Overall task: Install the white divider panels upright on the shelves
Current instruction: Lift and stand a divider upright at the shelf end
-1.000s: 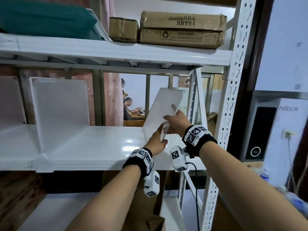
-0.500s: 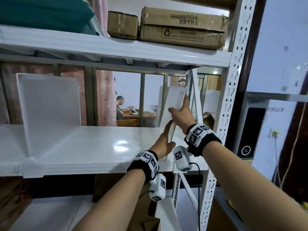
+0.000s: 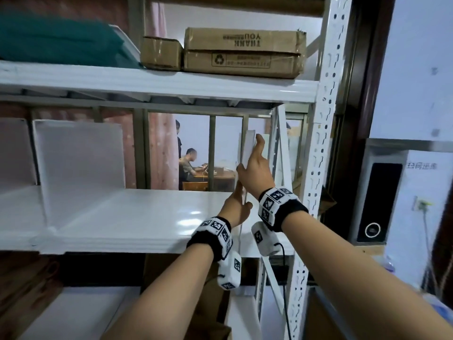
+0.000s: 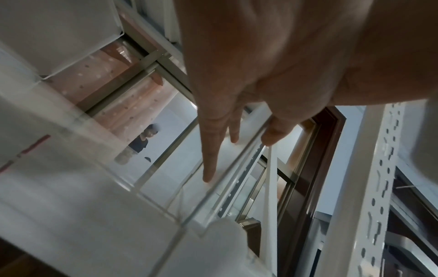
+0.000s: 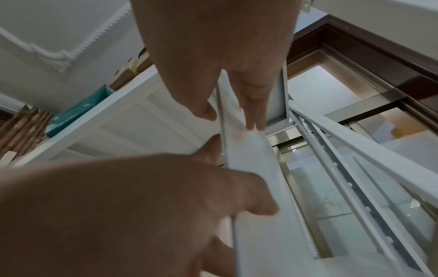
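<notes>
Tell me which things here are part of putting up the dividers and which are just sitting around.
Part of the job:
- thin white divider panel, held upright
- left hand, low on it
- right hand, higher up
- white metal middle shelf
- two white divider panels already upright

Just lying about:
- two brown cardboard boxes, top shelf
- teal fabric bundle
- white cabinet with black panel

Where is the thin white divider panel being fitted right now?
In the head view the thin white divider panel stands edge-on at the middle shelf's right end, beside the perforated white upright, between left hand and right hand.
</notes>
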A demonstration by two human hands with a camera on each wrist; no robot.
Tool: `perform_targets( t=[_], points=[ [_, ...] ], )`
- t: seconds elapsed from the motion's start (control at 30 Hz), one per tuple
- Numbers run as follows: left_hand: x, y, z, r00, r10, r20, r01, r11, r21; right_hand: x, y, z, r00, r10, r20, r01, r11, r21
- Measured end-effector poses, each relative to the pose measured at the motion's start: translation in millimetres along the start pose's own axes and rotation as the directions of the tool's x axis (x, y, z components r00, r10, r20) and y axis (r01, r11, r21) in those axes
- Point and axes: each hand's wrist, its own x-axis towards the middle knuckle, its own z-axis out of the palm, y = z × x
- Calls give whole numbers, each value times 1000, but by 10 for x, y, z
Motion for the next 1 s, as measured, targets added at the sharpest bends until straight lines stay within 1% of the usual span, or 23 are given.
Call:
perform_targets(
  t=[0.1, 0.2, 0.3, 0.37, 0.43, 0.47, 0.53, 0.63, 0.7, 0.77, 0.87, 0.93, 1.0],
  points=[
    [-31, 89, -17, 998, 30, -50, -26, 996, 80, 13, 40, -91, 998, -57, -24, 57, 998, -16],
    [-70, 116, -30, 993, 85, -81, -80, 995, 63, 12, 40, -200, 993, -112, 26, 113, 993, -41],
    [-159, 106, -32, 991, 85, -107, -76, 993, 87, 56, 82, -215, 990, -134, 49, 137, 988, -66],
    [-217, 97, 0, 989, 92, -117, -72, 984, 164, 78, 130, -169, 989, -145, 29, 147, 987, -65],
    [-235, 79, 59, 986, 114, -119, -77, 957, 279, 86, 137, -142, 992, -123, 12, 124, 991, -53],
    [-231, 77, 87, 986, 112, -126, -67, 947, 316, 88, 123, -142, 994, -107, 23, 108, 993, -52],
    [-217, 89, 141, 987, 76, -141, -26, 944, 330, 88, 79, -150, 995, -76, 71, 80, 995, -65],
    [-209, 159, 198, 986, -32, -163, 79, 954, 291, 101, 39, -127, 992, -44, 115, 54, 995, -85],
    [-186, 175, 217, 984, -64, -169, 105, 964, 243, 118, 28, -117, 988, -50, 146, 62, 995, -79],
    [-170, 162, 186, 989, -38, -145, 71, 971, 227, 142, 17, -156, 981, -59, 186, 71, 996, -60],
    [-143, 135, 89, 1000, -13, -15, 16, 969, 247, 184, 25, -233, 968, -60, 245, 74, 996, -47],
    [-112, 139, 58, 998, -34, 61, 17, 968, 252, 195, 34, -244, 967, -50, 250, 67, 996, -59],
    [-86, 168, 58, 996, -42, 85, 20, 967, 253, 207, 55, -242, 974, -42, 224, 58, 996, -65]
  ],
)
